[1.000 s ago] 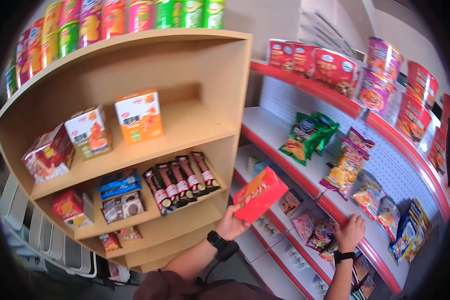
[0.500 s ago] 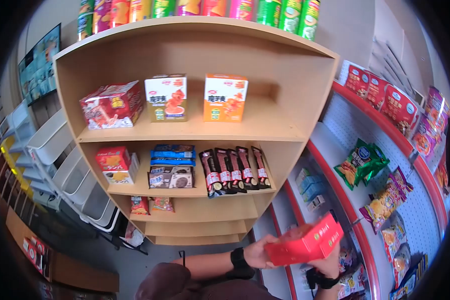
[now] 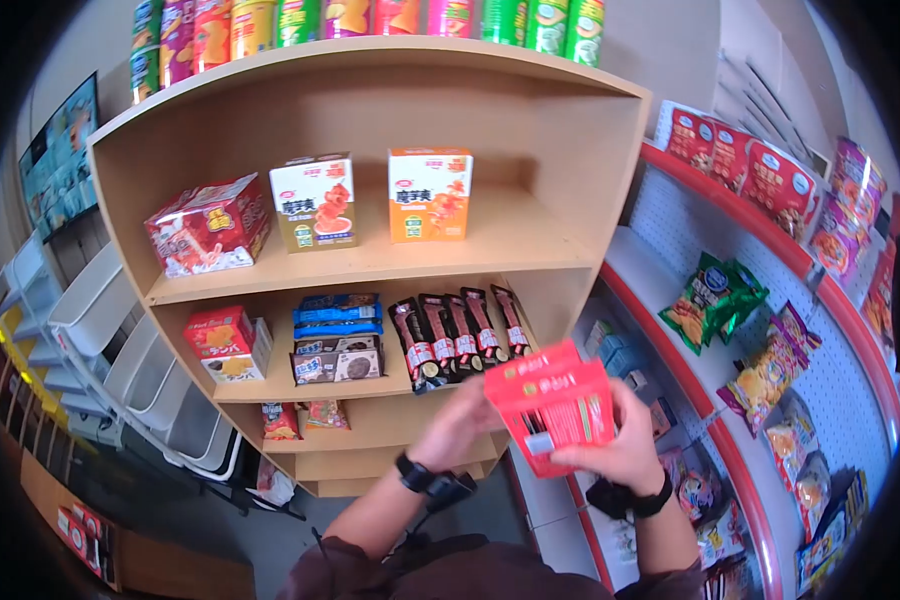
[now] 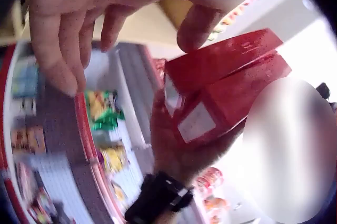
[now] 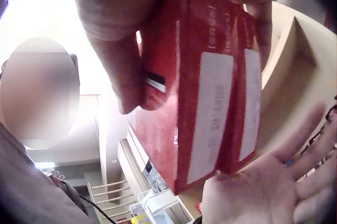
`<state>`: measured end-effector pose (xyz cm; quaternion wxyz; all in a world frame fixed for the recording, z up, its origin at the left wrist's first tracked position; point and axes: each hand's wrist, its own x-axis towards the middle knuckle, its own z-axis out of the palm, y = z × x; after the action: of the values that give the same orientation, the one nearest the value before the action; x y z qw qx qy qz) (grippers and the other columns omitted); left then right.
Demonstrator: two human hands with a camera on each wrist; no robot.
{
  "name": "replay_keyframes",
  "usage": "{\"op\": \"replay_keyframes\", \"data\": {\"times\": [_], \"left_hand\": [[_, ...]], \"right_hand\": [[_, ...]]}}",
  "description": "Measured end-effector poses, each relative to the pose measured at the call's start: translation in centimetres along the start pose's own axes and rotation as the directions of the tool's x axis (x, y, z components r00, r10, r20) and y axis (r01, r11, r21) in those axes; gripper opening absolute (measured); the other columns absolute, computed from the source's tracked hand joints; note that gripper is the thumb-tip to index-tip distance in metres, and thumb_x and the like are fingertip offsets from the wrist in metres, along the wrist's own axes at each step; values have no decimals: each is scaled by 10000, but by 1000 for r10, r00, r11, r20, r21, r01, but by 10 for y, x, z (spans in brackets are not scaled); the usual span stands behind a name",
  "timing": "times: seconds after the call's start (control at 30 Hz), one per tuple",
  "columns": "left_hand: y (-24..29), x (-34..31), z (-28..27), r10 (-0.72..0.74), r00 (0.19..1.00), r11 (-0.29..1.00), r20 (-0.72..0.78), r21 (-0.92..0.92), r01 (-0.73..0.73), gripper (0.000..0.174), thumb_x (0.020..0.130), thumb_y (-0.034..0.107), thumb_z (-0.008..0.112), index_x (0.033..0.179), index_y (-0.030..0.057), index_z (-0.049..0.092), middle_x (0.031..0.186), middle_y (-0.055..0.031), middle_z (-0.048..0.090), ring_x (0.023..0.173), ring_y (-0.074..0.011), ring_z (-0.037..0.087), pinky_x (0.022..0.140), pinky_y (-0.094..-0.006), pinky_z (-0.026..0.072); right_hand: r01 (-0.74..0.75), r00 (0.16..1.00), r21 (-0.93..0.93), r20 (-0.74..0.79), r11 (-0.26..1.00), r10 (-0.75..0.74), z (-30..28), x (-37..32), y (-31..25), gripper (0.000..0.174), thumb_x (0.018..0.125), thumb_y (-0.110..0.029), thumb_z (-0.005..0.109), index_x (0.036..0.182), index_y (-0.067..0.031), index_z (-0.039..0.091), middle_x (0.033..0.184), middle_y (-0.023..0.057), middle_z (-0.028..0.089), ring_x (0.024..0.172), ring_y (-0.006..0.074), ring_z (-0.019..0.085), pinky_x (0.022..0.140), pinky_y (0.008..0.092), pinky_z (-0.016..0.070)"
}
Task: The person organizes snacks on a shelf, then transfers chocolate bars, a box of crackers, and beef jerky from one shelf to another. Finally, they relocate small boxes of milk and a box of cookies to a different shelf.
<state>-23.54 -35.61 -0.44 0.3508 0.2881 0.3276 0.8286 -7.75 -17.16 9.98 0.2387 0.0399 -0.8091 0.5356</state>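
Observation:
Two red snack boxes (image 3: 560,410), stacked face to face, are held together in my right hand (image 3: 625,450), its thumb across the near face. White label panels show on their ends in the right wrist view. At the boxes' left side is my left hand (image 3: 455,430), its fingers loosely extended. In the left wrist view, the left thumb (image 4: 197,29) comes right at the edge of one red box (image 4: 221,63), while the other fingers stay off it. Open palm and spread fingers of the left hand (image 5: 268,192) appear below the boxes in the right wrist view.
A wooden shelf unit (image 3: 625,150) ahead bears snack boxes, blue and grey cookie packs (image 3: 338,360) and black-pink pouches (image 3: 460,335). Chip cans (image 3: 355,15) line its top. Red-edged shelving (image 3: 660,375) with snack bags stands at right, white bins (image 3: 105,300) at left.
The head view has swung right to left, toward the wooden shelf. The right hand has left the red-edged shelf and taken the red boxes; the left hand has let go of them.

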Motion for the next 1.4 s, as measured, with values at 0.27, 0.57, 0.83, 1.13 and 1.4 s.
{"op": "replay_keyframes", "data": {"times": [0.27, 0.57, 0.83, 1.13, 1.4], "left_hand": [[40, 4, 17, 179, 969, 941, 173, 257, -220, 822, 1005, 360, 624, 1615, 122, 127, 1571, -147, 339, 1414, -286, 413, 1159, -472, 351], [27, 10, 20, 32, 999, 985, -23, 173, -28, 634, 1063, 302, 527, 1567, 69, 220, 1499, -135, 455, 1383, -267, 481, 1136, -462, 419], [17, 18, -10, -76, 797, 635, 599, -588, 501, 527, 1063, 381, 465, 1462, 36, 456, 1348, -172, 620, 1188, -271, 649, 964, -457, 560], [-37, -4, -40, -302, 880, 677, 367, -567, 469, 533, 1074, 381, 449, 1446, 0, 463, 1355, -216, 621, 1194, -337, 655, 998, -454, 557], [-28, -36, -61, -243, 904, 839, 351, -392, 377, 563, 1093, 454, 393, 1482, 50, 450, 1313, -124, 638, 1133, -235, 662, 948, -371, 544]], "right_hand": [[-153, 987, 86, 52, 984, 149, 10, 45, 15, 731, 666, -293, 979, 1186, 24, 576, 1108, 86, 686, 1003, 138, 670, 913, 309, 542], [-203, 976, 235, 125, 951, 178, 21, 50, 19, 657, 817, -250, 879, 1313, -5, 525, 1175, 82, 653, 1015, 128, 651, 923, 297, 528], [411, 911, -438, 163, 800, -379, 4, 53, -2, 714, 733, -149, 854, 1364, -52, 534, 1350, 159, 577, 1259, 338, 538, 1062, 443, 443], [641, 738, -469, 595, 607, -319, 28, 62, -15, 691, 625, -240, 896, 1245, -118, 615, 1165, 81, 635, 1228, 295, 567, 1175, 581, 285], [648, 760, -568, 523, 507, -386, 15, 100, -18, 640, 587, -333, 942, 1079, -92, 611, 957, 94, 614, 928, 301, 624, 926, 443, 481]]}}
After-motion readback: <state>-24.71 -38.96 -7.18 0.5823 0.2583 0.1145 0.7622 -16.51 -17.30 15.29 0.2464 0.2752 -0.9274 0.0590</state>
